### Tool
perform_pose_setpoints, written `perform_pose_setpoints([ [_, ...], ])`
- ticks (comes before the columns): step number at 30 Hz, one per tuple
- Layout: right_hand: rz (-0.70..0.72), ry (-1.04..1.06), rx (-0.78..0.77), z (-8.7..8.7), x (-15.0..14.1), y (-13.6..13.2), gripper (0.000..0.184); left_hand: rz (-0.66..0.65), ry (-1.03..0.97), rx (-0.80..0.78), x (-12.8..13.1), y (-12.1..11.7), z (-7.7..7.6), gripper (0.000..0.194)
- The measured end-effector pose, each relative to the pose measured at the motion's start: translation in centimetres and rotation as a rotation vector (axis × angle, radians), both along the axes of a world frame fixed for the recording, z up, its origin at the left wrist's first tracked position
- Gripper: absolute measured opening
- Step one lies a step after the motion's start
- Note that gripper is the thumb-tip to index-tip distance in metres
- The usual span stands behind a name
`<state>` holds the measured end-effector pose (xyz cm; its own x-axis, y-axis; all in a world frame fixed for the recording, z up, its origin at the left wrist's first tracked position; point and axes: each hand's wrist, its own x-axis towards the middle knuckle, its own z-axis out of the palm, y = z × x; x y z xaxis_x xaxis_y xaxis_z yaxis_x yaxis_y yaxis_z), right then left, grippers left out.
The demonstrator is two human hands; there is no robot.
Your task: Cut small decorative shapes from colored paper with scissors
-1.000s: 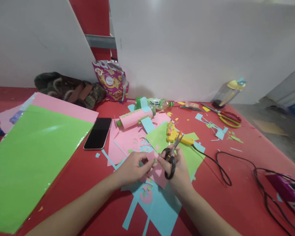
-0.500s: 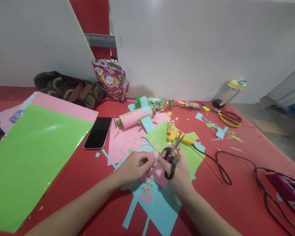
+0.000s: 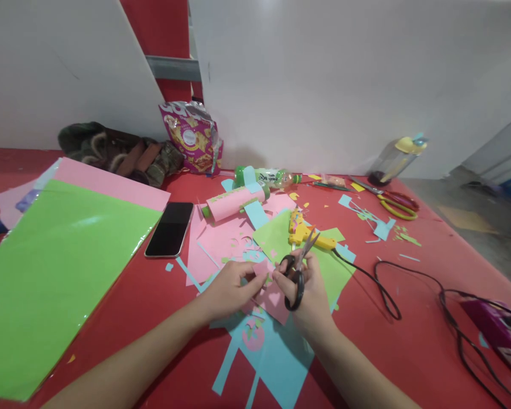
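Note:
Between the thumb and fingers of my left hand (image 3: 236, 289) is a small piece of pink paper (image 3: 262, 268). My right hand (image 3: 310, 292) grips black-handled scissors (image 3: 299, 278), their blades pointing up and away from the pink piece. The right fingertips meet the edge of that piece. Beneath both hands lie pink sheets, a light blue sheet (image 3: 281, 358) and a green sheet (image 3: 343, 278), strewn with paper scraps. A yellow glue gun (image 3: 312, 234) rests just beyond my right hand. Farther back lies a pink paper-wrapped roll (image 3: 236, 203).
A phone (image 3: 170, 230) and a large green sheet in clear wrap (image 3: 71, 272) lie left. At the back are a snack bag (image 3: 191, 139), a green bottle (image 3: 268, 178), larger scissors (image 3: 398, 205) and a drink bottle (image 3: 400, 159). A black cord (image 3: 408, 270) runs to a purple power strip (image 3: 498, 335).

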<state>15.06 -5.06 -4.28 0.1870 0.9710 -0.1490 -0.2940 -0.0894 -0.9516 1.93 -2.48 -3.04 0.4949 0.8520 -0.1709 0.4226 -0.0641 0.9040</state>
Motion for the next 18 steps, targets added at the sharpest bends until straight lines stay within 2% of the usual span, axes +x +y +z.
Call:
perform_pose_setpoints([
  [9, 0.015, 0.011, 0.024, -0.15, -0.07, -0.17, 0.034, 0.049, 0.037, 0.018, -0.06, -0.16, -0.11, 0.03],
  [18, 0.019, -0.017, 0.024, -0.12, -0.2, -0.15, 0.034, 0.037, 0.001, 0.063, -0.08, 0.05, -0.63, 0.029],
])
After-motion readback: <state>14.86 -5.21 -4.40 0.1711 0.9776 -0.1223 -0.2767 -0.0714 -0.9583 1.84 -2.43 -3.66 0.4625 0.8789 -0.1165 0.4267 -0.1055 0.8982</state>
